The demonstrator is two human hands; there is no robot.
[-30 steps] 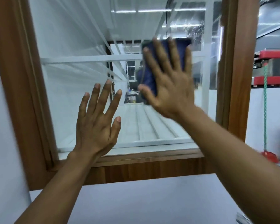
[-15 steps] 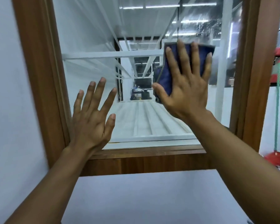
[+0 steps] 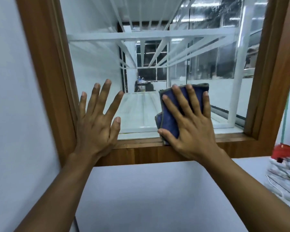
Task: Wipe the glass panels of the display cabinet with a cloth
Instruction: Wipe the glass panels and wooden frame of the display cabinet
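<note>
One glass panel (image 3: 99,56) is seen set in a brown wooden frame (image 3: 40,56), which fills most of the upper frame. Two bare hands are raised against it.

One dark blue folded cloth with a grey stitched edge (image 3: 169,120) is pressed flat to the glass by the right hand (image 3: 191,129), right of centre. The cloth is low on the pane, and its bottom corner reaches the lower wooden rail. It is not pinched: the four fingers are laid straight and fanned over it, and the thumb is stretched along its lower left edge. Blue fabric is visible between the fingers and above the fingertips.

The left hand (image 3: 97,124) is held in the lower left corner of the pane, apart from the cloth. All five fingers are spread and straight, nothing is held, and the heel of the hand is over the frame. Contact between the palm and the glass cannot be confirmed.

White metal bars (image 3: 149,35) are seen behind the glass. At the right edge of the frame, one red object (image 3: 283,152) is seen below one green cord (image 3: 285,118), above a blurred stack of papers (image 3: 288,181).
</note>
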